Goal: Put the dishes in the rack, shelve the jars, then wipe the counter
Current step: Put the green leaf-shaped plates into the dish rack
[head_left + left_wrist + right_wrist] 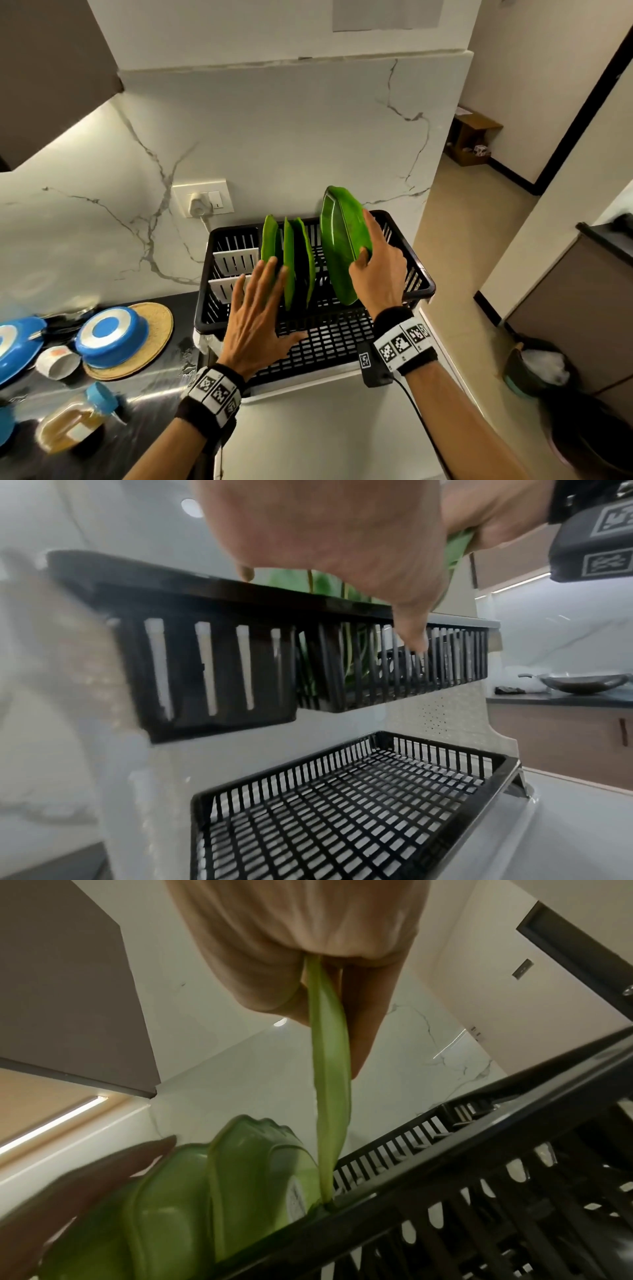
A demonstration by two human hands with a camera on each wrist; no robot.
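Right hand (378, 270) holds green plate (342, 240) upright in rack (419, 274)

Right hand (378, 270) is up and forward, thumb on one side, fingers (371, 222) stretched along the other, pinching tight. Left hand (258, 315) hovers flat beside it, palm down, fingers straight and spread. Both wrists wear marker bands.

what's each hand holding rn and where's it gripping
The right hand grips the green plate by its near right rim. The left hand holds nothing, fingers straight against the racked plates.
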